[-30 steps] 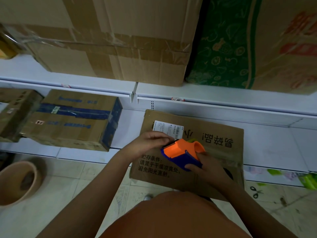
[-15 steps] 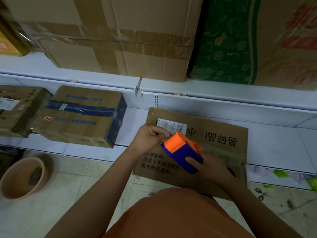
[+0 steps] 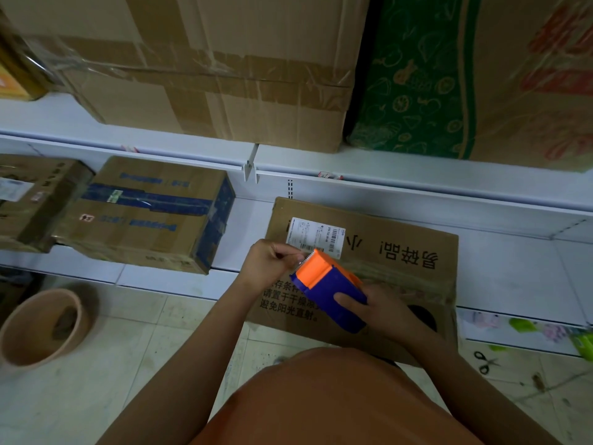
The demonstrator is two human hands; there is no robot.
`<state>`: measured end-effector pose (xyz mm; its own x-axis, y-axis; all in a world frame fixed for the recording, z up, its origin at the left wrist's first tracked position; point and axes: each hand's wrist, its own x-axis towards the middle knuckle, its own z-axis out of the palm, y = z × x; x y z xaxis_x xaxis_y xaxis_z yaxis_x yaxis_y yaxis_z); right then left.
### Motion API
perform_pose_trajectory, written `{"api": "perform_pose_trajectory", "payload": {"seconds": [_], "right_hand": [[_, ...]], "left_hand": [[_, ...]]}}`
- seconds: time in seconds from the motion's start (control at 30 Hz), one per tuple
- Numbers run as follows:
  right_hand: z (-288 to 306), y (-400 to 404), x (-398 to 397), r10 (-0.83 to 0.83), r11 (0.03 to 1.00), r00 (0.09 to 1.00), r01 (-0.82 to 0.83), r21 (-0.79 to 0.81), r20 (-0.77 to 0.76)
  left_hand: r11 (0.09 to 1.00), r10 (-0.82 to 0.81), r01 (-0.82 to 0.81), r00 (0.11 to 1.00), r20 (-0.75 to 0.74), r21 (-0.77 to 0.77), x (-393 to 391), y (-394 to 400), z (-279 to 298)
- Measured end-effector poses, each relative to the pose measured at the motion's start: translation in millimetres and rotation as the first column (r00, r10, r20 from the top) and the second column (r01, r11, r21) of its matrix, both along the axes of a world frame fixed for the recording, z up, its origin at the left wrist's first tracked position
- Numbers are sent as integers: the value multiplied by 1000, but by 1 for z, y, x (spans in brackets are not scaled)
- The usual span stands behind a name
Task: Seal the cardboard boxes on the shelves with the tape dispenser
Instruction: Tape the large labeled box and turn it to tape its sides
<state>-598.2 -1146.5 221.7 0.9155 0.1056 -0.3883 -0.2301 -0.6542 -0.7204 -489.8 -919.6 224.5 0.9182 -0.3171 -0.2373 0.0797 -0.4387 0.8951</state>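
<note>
The right hand [image 3: 382, 311] grips the light, stiff tape dispenser [image 3: 330, 292] by its blue body, while the left hand [image 3: 268, 263] pinches the thin, sticky tape end at its teeth.

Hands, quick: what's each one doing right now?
Left hand: pinching the tape end at the dispenser's toothed edge.
Right hand: gripping the tape dispenser.
</note>
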Motion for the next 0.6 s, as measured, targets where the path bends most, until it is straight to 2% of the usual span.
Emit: {"api": "perform_pose_trajectory", "payload": {"seconds": [0.37,0.6], "right_hand": [[6,-3,7,39,999,999,-39,-27,-23],[6,-14,5,44,998,997,-47,-44,-66]], "left_hand": [[997,70,-68,994,-83,29,7,0,-3],[990,137,-136,990,-41,27,18,18,9]]}}
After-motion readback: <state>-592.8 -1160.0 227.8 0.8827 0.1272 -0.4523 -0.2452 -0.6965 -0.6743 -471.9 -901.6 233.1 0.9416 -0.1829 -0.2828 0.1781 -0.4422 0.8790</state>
